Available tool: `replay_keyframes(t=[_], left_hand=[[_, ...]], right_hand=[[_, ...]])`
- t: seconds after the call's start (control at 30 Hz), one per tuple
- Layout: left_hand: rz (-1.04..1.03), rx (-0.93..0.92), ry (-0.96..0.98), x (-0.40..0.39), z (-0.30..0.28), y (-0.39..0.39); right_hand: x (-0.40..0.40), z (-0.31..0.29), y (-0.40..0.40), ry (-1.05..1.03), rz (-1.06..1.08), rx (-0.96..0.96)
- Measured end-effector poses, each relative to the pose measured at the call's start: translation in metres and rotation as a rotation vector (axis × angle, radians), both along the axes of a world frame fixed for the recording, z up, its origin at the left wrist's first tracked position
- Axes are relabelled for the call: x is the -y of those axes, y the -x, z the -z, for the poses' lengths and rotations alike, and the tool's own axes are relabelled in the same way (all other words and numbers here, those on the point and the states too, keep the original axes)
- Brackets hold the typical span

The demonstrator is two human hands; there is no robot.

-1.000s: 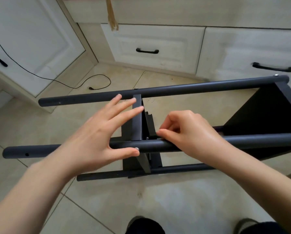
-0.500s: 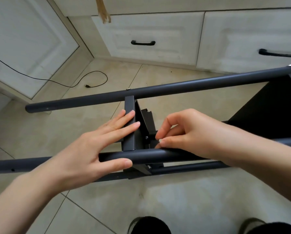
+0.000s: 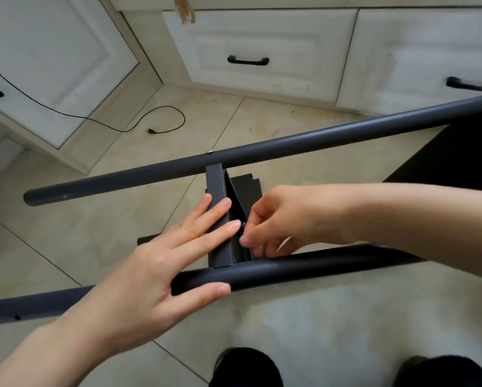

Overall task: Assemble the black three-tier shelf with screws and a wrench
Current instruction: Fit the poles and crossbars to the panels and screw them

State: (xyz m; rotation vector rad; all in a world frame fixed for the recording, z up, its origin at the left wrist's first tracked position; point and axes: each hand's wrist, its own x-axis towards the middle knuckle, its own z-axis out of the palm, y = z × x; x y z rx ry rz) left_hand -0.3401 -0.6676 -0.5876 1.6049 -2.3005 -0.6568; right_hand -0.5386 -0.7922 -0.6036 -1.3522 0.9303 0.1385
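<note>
The black shelf frame (image 3: 290, 146) lay on its side across the tiled floor (image 3: 318, 317) in front of the white cabinets (image 3: 262, 46), with no readable writing on any of it. Your left hand (image 3: 150, 269) rested with straight fingers on the upright shelf panel (image 3: 218, 219) and its thumb pressed along the near tube (image 3: 290, 270). Just right of that panel, between the two tubes, your right hand (image 3: 287, 219) had its fingertips pinched on a small screw (image 3: 243, 224) at the panel's inner face.
</note>
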Motion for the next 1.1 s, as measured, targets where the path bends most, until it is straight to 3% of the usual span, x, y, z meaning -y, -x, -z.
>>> replay_keyframes(t=[0.23, 0.5, 1.1], left_hand=[[0.021, 0.012, 0.055, -0.015, 0.005, 0.001], [0.045, 0.02, 0.079, -0.017, 0.008, -0.001], [0.067, 0.029, 0.114, -0.019, 0.009, 0.001]], right_hand=[[0.007, 0.01, -0.01, -0.31, -0.138, 0.118], [0.001, 0.027, -0.013, -0.453, -0.226, 0.176], [-0.007, 0.032, -0.014, -0.457, -0.202, 0.19]])
